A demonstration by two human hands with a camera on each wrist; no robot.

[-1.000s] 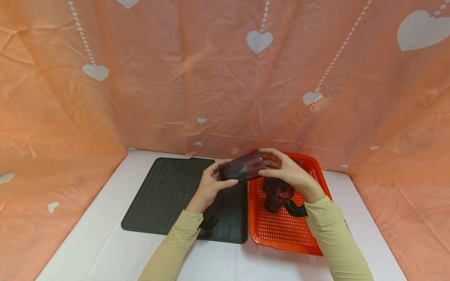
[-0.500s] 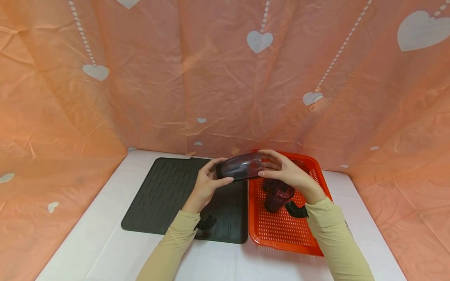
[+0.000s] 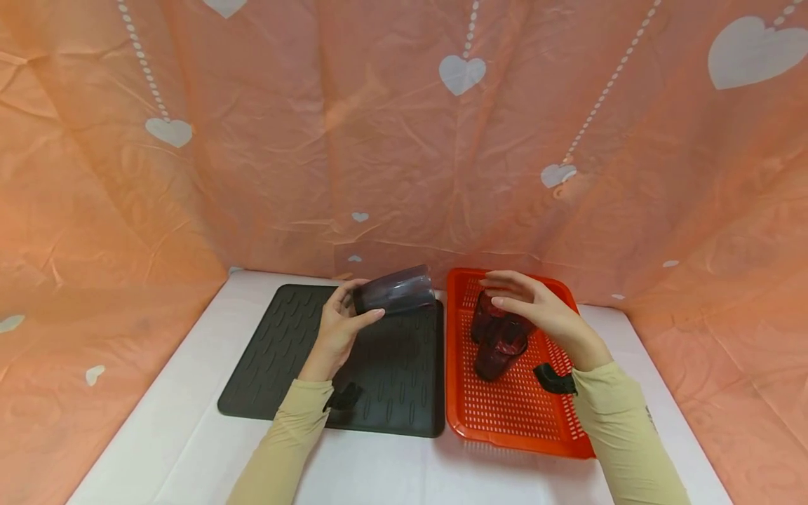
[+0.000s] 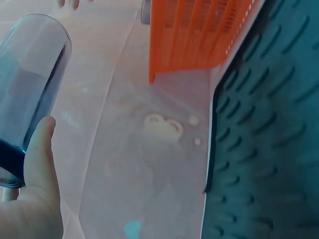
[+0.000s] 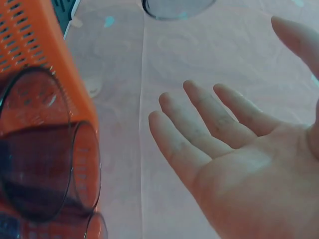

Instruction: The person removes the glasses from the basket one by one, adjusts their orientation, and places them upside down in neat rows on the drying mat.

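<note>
My left hand point(image 3: 334, 326) grips a dark, see-through tumbler point(image 3: 399, 290) near its thick base, fingers behind and thumb in front. The tumbler lies tilted in the air over the black ridged mat point(image 3: 271, 365), mouth to the right. In the left wrist view the thumb presses along the tumbler's point(image 4: 37, 64) lower side. My right hand point(image 3: 546, 312) hovers over the orange-red basket point(image 3: 452, 372), holding nothing; the right wrist view shows its fingers point(image 5: 174, 144) extended and spread. Several more tumblers point(image 3: 500, 354) lie in the basket beneath it, partly hidden by that hand.
Mat and basket lie side by side on a white-covered table point(image 3: 189, 449). A pink-orange curtain point(image 3: 391, 161) with white hearts hangs behind and at both sides. Black wrist straps or mounts point(image 3: 554, 379) show at the cuffs.
My right hand has let go of the tumbler and drawn back to the right over the basket. The left hand has carried the tumbler leftward over the mat, mouth end tipped up.
</note>
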